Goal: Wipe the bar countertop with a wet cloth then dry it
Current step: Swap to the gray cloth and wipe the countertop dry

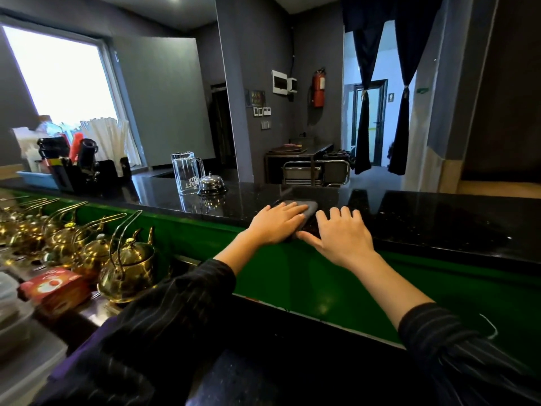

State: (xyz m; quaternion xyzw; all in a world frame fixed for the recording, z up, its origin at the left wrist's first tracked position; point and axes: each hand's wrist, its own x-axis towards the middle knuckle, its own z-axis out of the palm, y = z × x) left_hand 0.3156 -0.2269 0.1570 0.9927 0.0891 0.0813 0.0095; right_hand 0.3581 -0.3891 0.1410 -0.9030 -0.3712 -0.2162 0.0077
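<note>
Cloth lay flat on the black table, to the right of the service bell and nearer you than it, close to the table's near edge. Your left hand pressed down on it with straight fingers laid together, the palm covering most of the cloth so that only its far right corner showed. Your right hand rested bare on the stone further right of the bell, just beside the cloth, fingers spread wide and holding nothing.

I judged this a wiping pass, though wet or drying I could not tell (the cloth's dampness did not show, and the stone shone everywhere). The stretch right of the bell looked the natural next run: you would need even pressure through the palm, sliding the cloth along without bunching it. Working toward the bell, you would have to steer round it and the upside-down glass mug just left of it, or lift them.
</note>
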